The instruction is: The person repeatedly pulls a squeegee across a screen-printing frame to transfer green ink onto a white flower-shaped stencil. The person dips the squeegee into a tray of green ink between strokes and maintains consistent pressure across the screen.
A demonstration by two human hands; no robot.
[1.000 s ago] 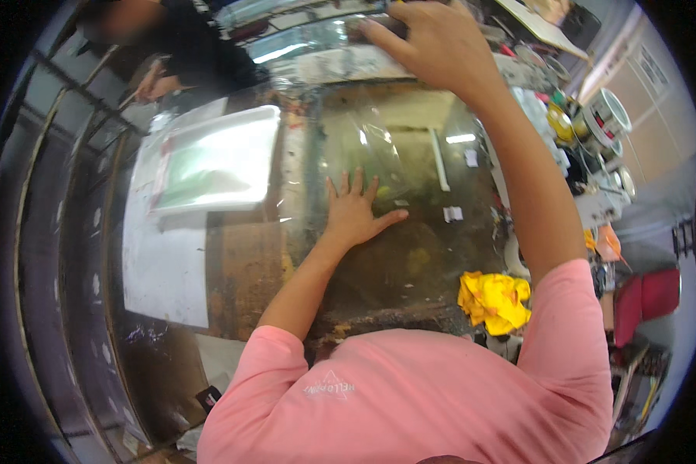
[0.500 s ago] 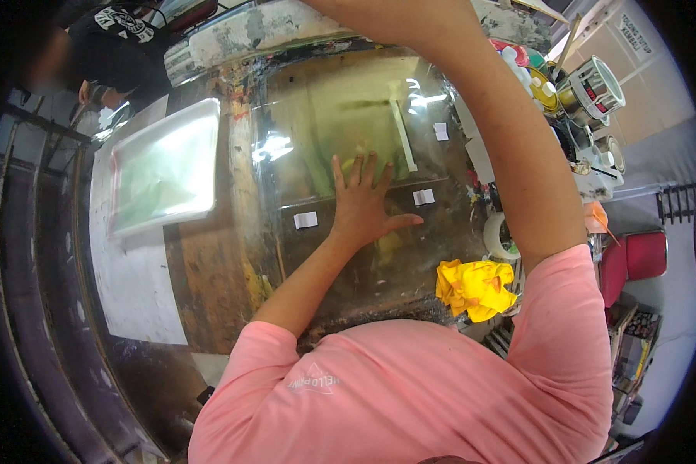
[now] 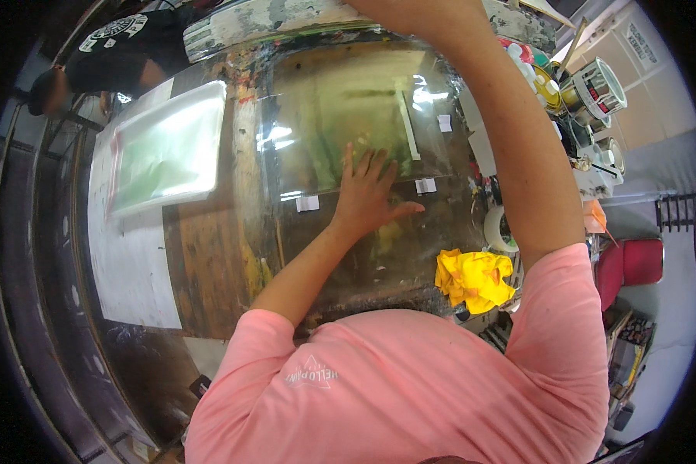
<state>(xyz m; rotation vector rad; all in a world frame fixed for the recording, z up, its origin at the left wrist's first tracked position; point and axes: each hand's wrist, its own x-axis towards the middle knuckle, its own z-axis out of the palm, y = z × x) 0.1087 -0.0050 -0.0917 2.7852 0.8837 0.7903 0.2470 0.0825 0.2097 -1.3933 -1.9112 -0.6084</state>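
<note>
Left hand, fingers spread, lies flat on the clear glossy plastic sheet covering the paint-stained wooden table. Right hand reaches beyond the sheet's far edge, out of view; grip cannot be determined. Metal paint cans stand right of the sheet, contents indiscernible. Crumpled yellow rag lies near its right corner.

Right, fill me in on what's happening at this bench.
A person in a pink shirt leans over a paint-stained wooden worktable. Their left hand lies flat, fingers spread, on a clear glossy sheet with small white tape tabs along its near edge. The right arm reaches up to the sheet's far edge, and its hand is cut off at the top of the picture. A crumpled yellow rag lies to the right, a white-framed screen to the left. Another person stands at the far left corner.
</note>
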